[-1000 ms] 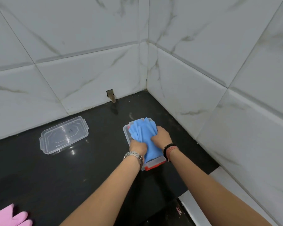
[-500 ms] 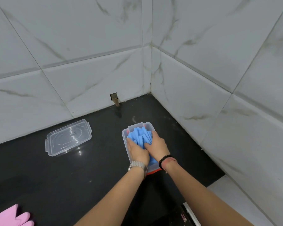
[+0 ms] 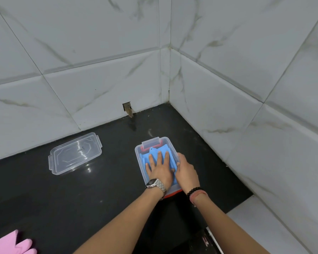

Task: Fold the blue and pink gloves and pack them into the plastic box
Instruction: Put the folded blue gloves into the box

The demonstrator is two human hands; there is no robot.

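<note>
**Blue gloves in box, left palm flat on top**

Surroundings: clear rectangular plastic lid (image 3: 75, 154) lies flat on the black glossy countertop (image 3: 44, 198), well to the left of the fingers, apart from the box. Pink rubber glove (image 3: 13, 243) sits at the near left edge, far behind and left of both hands, partly cut off by the frame. White marble-look wall tiles (image 3: 228, 88) close the corner beyond and to the right of the fingertips. Nothing sits between the hands and the box.

Task item: folded blue rubber gloves (image 3: 160, 153) lie inside the clear rectangular plastic box with red trim (image 3: 155, 142), directly under the left fingers.

Left hand (image 3: 159, 169): fingers spread and flat, palm down, pressing on the blue gloves; not gripping. Metal wristwatch (image 3: 155, 185) on the wrist.

Right hand (image 3: 186, 173): at the box's right rim, just right of the left fingers, fingers curled at the wall with the thumb inside; can't tell if it grips the rim or glove. Black bead bracelet (image 3: 195, 190) on the wrist.

No readable writing.
</note>
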